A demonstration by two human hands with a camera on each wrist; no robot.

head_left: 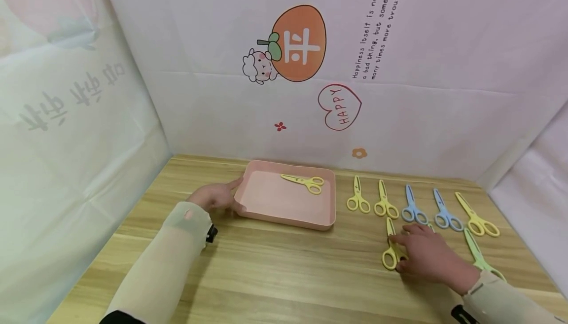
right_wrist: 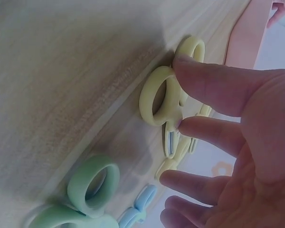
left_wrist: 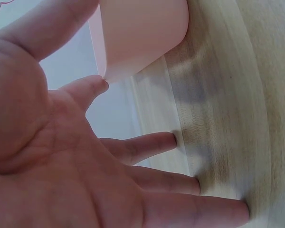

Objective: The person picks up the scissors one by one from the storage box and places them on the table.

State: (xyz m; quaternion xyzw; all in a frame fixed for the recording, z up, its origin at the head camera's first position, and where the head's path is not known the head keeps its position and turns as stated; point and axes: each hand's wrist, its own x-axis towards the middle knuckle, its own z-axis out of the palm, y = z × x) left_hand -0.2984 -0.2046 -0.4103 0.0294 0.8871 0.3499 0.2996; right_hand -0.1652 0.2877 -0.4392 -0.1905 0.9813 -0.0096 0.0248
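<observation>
My right hand (head_left: 428,255) is at a pair of yellow scissors (head_left: 389,259) on the table, thumb and index finger pinching one handle ring. In the right wrist view, the thumb touches the ring (right_wrist: 149,102) and the index fingertip meets the scissors near the pivot; the other fingers are off them. With fingers fairly straight, my left hand (head_left: 217,197) touches the left side of a pink tray (head_left: 284,221). Its index fingertip is at the tray's corner in the left wrist view, other fingertips on the tabletop. One pair of yellow scissors (head_left: 314,186) lies inside the tray.
Behind my right hand, yellow scissors (head_left: 357,202) and blue scissors (head_left: 410,210) lie in a row, several pairs in all. Green scissors (head_left: 476,251) lie to the right, partly hidden by my wrist. A printed cloth (head_left: 213,112) stands along the table's back edge.
</observation>
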